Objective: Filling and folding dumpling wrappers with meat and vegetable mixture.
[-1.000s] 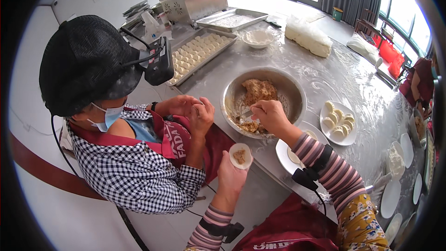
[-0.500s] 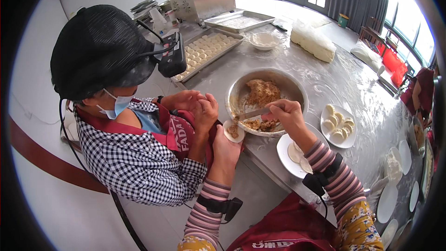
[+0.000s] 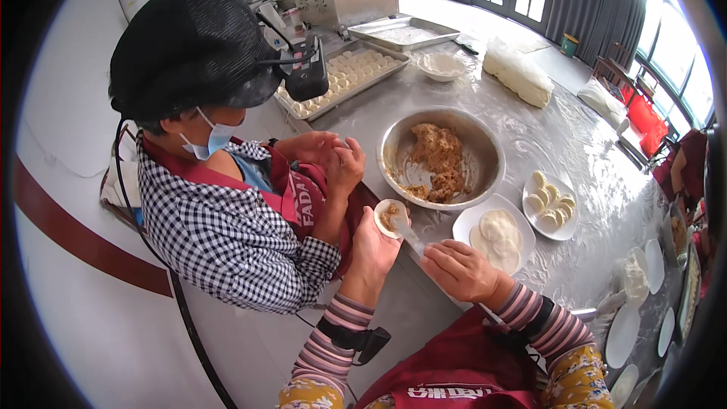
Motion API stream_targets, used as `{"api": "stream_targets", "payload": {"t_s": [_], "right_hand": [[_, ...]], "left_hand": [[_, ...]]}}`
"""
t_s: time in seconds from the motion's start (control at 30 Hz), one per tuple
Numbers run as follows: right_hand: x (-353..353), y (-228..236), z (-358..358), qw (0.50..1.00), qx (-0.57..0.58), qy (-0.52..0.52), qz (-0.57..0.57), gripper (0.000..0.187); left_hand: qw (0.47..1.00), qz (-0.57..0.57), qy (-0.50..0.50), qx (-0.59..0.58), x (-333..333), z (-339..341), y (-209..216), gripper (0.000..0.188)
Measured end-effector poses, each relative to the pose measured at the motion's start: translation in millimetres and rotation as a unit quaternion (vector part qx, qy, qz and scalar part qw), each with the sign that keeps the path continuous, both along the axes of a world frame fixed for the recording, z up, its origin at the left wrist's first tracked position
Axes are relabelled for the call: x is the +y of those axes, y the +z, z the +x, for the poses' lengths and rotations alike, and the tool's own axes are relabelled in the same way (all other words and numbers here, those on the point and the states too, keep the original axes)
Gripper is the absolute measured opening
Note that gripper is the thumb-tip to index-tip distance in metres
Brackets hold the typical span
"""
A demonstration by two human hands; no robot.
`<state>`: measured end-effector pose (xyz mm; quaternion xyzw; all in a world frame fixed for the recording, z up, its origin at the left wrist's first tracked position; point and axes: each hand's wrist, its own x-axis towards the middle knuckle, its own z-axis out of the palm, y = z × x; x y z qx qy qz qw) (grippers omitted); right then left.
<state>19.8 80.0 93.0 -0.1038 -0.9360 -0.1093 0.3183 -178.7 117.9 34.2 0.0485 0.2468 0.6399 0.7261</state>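
Observation:
In my left hand point(image 3: 379, 250) lies a round dumpling wrapper point(image 3: 383, 229) with a lump of brown filling point(image 3: 391, 216) on it, the fingers cupped beneath. My right hand point(image 3: 463, 269) grips a flat spatula point(image 3: 411, 236), whose tip touches the wrapper's edge by the filling. Just beyond both hands stands a large metal bowl point(image 3: 492, 174) of brown minced filling point(image 3: 438, 153). A white plate point(image 3: 525, 229) with a stack of wrappers point(image 3: 497, 239) sits right of the bowl, near my right hand.
At my left stands a co-worker point(image 3: 227, 235) in a checked shirt, hands together close to my left hand. A plate point(image 3: 547, 232) of folded dumplings lies at the right. Farther off are a tray point(image 3: 333, 110) of dough pieces, a bowl point(image 3: 441, 68) and a large dough block point(image 3: 519, 72).
My right hand has come back from over the metal bowl toward me, bringing the spatula to the wrapper's near right side. The wrapper stack now shows fully on its plate.

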Motion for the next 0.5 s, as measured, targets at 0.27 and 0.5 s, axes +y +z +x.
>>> {"api": "stream_targets", "payload": {"t_s": [0.27,0.5], "right_hand": [[-10.4,-1.9,7.4,0.996,0.031,-0.062,-0.05,0.034],[-62.0,10.0,29.5,0.999,0.002,-0.035,0.011,0.028]], "left_hand": [[0.999,0.018,-0.021,-0.033,-17.5,14.4,3.9,0.057],[0.996,0.026,-0.086,-0.023,-55.6,23.3,14.5,0.059]]}}
